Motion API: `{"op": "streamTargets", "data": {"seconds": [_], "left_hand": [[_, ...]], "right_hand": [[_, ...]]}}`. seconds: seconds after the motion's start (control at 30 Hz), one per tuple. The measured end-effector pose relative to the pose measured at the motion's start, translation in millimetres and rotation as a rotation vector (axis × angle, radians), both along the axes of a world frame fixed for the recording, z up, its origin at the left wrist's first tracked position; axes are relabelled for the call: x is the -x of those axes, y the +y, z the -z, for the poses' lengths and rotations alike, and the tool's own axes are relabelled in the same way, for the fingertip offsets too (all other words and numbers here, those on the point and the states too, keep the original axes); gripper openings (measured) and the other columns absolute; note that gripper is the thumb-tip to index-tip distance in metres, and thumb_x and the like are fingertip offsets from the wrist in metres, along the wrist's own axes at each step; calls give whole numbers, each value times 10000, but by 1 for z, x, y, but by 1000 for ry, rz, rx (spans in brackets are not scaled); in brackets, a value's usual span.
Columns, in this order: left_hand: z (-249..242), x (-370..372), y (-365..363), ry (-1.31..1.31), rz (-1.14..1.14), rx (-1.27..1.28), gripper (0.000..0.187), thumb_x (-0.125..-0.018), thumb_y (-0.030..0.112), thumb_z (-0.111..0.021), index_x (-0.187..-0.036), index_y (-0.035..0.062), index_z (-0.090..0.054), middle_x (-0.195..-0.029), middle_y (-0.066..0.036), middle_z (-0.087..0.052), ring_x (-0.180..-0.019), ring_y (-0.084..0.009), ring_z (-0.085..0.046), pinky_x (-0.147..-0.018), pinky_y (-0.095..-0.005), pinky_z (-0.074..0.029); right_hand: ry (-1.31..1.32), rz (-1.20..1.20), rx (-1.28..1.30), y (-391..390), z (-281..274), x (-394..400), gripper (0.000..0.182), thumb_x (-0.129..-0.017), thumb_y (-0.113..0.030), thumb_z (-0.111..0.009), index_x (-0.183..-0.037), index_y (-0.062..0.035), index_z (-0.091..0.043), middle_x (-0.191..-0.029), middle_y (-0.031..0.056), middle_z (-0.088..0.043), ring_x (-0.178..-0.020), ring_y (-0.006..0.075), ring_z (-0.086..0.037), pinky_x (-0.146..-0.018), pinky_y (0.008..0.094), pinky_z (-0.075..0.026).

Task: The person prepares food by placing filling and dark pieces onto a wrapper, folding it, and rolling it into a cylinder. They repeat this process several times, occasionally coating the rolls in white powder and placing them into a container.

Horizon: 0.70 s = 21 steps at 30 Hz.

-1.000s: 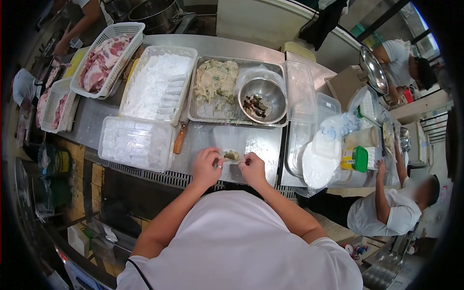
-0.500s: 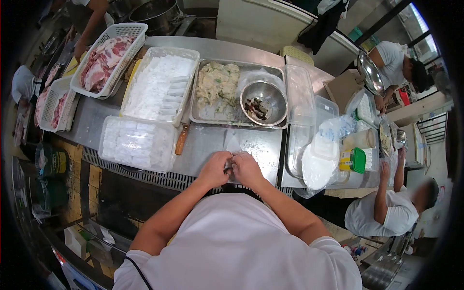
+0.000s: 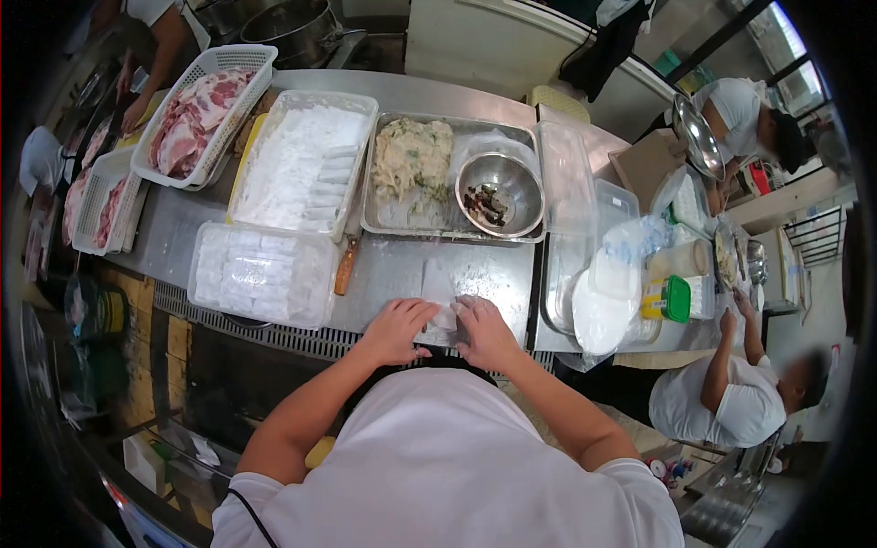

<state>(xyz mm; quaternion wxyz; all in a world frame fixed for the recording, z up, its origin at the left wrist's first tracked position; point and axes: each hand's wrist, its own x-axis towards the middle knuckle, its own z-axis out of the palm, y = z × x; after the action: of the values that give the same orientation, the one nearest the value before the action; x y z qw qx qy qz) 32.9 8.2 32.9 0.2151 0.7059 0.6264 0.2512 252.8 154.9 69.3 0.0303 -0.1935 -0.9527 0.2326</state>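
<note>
A thin white wrapper (image 3: 438,281) lies on the steel table with its pointed end away from me. My left hand (image 3: 398,331) rests at its left edge, fingers stretched toward it. On the opposite edge, my right hand (image 3: 487,331) has its fingers apart and touching the sheet. Beyond the wrapper stands a metal tray (image 3: 437,228) with a pale filling (image 3: 409,157) flecked with green. A steel bowl (image 3: 530,196) with dark bits sits in the tray's right side. Left of my hands lies a tool with a wooden handle (image 3: 346,267).
A plastic bin (image 3: 373,114) holds white powder and rolls. Nearer stands a covered container (image 3: 260,274) of white pieces. A white basket (image 3: 206,68) holds raw meat. Clear lids, a green-lidded tub (image 3: 674,301) and bags crowd the right. Co-workers (image 3: 722,393) stand beyond.
My hands were close together, pinching at the wrapper. They have moved apart to its two sides with the fingers loosened, and the wrapper now shows flat between them.
</note>
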Motion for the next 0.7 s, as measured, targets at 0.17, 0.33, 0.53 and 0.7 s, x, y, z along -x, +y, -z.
{"op": "streamTargets", "data": {"seconds": [0.17,0.33,0.53,0.7], "left_hand": [[27,-13,-14,49,14,-93,681,-820,181,-872,-1448,84,-627,-1420,-75,-682,-1352,-307,-609,-1117,-480,-465],[34,-14,-15,-75,-42,-246,510,-844,179,-854,-1329,102,-712,-1305,-74,-744,-1234,-304,-678,-1030,-463,-528],[34,-15,1,-144,-138,-275,204,-908,175,-825,-1089,84,-797,-1176,-83,-764,-1098,-308,-689,-957,-452,-549],[26,-14,22,-96,-218,-181,92,-957,185,-777,-977,101,-807,-1003,-89,-712,-983,-334,-645,-894,-464,-535]], "right_hand": [[-88,-116,-46,-18,25,-7,659,-833,-203,-856,-1419,-35,-604,-1449,191,-593,-1344,408,-534,-1215,550,-385],[72,-85,-55,-26,37,-10,478,-864,-169,-813,-1301,-36,-671,-1281,178,-656,-1239,402,-577,-1182,552,-407],[160,75,-26,-26,45,-1,282,-869,-89,-747,-1142,-24,-723,-1158,173,-665,-1148,405,-602,-1090,534,-448],[174,195,-47,-27,40,16,270,-849,-70,-740,-1113,-22,-709,-1148,175,-648,-1132,400,-599,-1010,523,-471]]}}
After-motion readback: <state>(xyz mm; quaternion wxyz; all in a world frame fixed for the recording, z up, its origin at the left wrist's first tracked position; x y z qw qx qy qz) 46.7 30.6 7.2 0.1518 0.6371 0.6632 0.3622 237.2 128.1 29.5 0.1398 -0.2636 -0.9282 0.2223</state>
